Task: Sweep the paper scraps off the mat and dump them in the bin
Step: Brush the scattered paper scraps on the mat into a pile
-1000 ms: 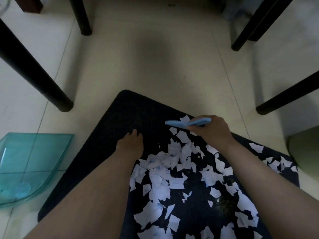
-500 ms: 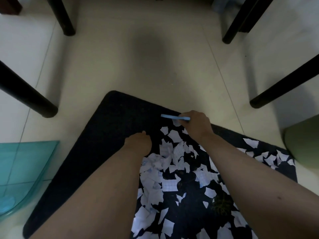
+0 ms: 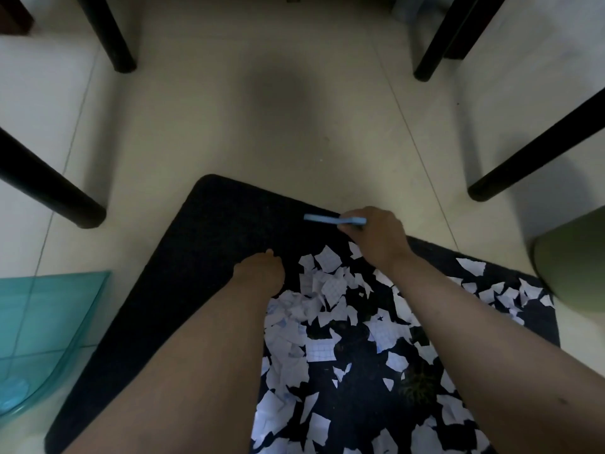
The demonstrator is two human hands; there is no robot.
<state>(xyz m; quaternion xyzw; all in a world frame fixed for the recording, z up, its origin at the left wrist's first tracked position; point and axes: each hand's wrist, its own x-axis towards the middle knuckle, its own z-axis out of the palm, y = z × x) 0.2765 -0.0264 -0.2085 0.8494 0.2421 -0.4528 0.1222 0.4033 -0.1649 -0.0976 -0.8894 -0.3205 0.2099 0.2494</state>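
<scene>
A black mat (image 3: 212, 244) lies on the pale tiled floor. Several white squared-paper scraps (image 3: 327, 290) are heaped on its near middle, and a smaller cluster of scraps (image 3: 501, 290) lies toward its right edge. My right hand (image 3: 376, 234) grips a light blue brush (image 3: 322, 218) just beyond the far end of the heap, close to the mat's far edge. My left hand (image 3: 258, 273) rests on the mat at the heap's left side; its fingers are mostly hidden under the back of the hand. Both forearms cover part of the scraps.
A clear teal dustpan (image 3: 49, 322) lies on the floor left of the mat. A green bin (image 3: 576, 263) stands at the right edge. Black furniture legs stand at far left (image 3: 108, 31), near left (image 3: 55, 191), far right (image 3: 442, 44) and right (image 3: 537, 152).
My right hand has carried the blue brush away from me, past the far end of the heap. My left hand has drawn its fingers in and stays beside the scraps.
</scene>
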